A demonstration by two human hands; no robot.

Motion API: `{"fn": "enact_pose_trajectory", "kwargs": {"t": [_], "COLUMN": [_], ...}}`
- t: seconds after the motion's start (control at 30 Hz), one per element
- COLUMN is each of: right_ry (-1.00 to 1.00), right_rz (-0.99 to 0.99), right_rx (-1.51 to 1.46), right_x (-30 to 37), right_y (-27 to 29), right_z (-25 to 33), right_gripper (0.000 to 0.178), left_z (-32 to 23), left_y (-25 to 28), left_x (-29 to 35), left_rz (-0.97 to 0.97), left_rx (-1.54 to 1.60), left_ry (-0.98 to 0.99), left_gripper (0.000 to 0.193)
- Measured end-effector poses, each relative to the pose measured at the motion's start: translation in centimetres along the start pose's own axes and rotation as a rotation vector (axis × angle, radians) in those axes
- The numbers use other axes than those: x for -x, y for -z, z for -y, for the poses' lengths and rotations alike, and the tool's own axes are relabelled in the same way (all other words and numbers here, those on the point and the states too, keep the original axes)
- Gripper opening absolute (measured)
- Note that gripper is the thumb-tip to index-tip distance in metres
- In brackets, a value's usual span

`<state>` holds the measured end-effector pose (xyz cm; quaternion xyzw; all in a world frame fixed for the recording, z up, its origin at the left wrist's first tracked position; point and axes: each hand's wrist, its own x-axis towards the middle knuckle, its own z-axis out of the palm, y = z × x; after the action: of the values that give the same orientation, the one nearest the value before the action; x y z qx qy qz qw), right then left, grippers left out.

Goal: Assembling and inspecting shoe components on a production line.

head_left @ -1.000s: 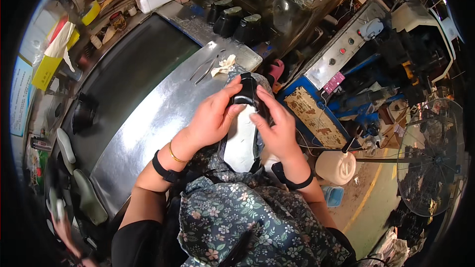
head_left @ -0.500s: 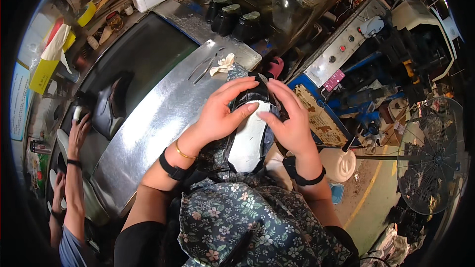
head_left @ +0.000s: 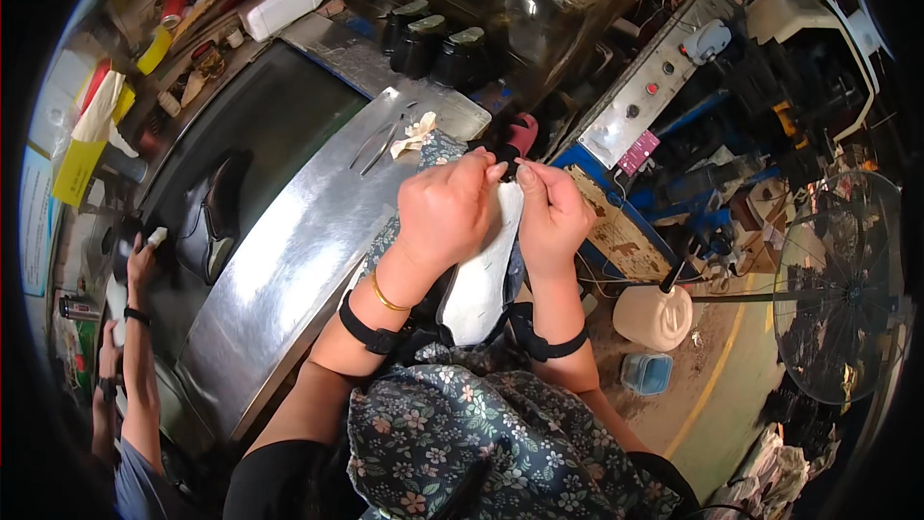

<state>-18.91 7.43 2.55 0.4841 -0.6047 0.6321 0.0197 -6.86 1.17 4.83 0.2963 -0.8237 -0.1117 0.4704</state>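
A shoe upper on a last rests sole-up on my lap, its white insole [head_left: 478, 289] facing me and dark upper material [head_left: 449, 303] around the sides. At its far end my left hand [head_left: 445, 202] is closed, thumb and finger pinching the black edge of the upper. Just to the right, my right hand [head_left: 551, 217] pinches the same edge, its fingertips close to the left ones. The small bit between the fingertips is mostly hidden. A floral apron [head_left: 491, 443] covers my lap beneath the shoe.
Left of me is a metal worktop [head_left: 289, 202] with tweezers [head_left: 371, 149] and a crumpled scrap [head_left: 415, 135]. On a dark belt lies a black shoe [head_left: 210, 221]; a co-worker's hand [head_left: 141, 260] is beside it. A white jug [head_left: 653, 318] and fan [head_left: 837, 289] stand right.
Both my hands have gone from spread fingers over the shoe to closed pinches at its far end. The co-worker's hand has shifted slightly, holding something small and white.
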Motion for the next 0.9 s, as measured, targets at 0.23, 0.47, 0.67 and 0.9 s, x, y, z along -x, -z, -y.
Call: {"fn": "enact_pose_trajectory", "kwargs": {"t": [0.23,0.47,0.67,0.9], "right_ry": [-0.105,0.237,0.173,0.23], "right_rz": [0.26,0.529,0.162,0.461], "right_rx": [-0.028,0.017,0.071,0.073], "right_x": [-0.4,-3.7,-2.2,-3.8], "right_y": [2.4,3.0,0.8,3.1], "right_z": [-0.9,-2.1,-2.4,0.6], "right_gripper": [0.021,0.026,0.014,0.025], "left_z": [2.0,2.7,1.8,1.7], "left_y": [-0.2,-1.0,-1.3,-0.7], "left_x": [2.2,2.4,2.6,3.1], "left_rz": [0.205,0.534,0.484,0.525], "left_rx": [0.494,0.821,0.718,0.856], "left_ry": [0.229,0.371,0.447,0.479], "left_gripper": [0.053,0.098,0.096,0.101]}}
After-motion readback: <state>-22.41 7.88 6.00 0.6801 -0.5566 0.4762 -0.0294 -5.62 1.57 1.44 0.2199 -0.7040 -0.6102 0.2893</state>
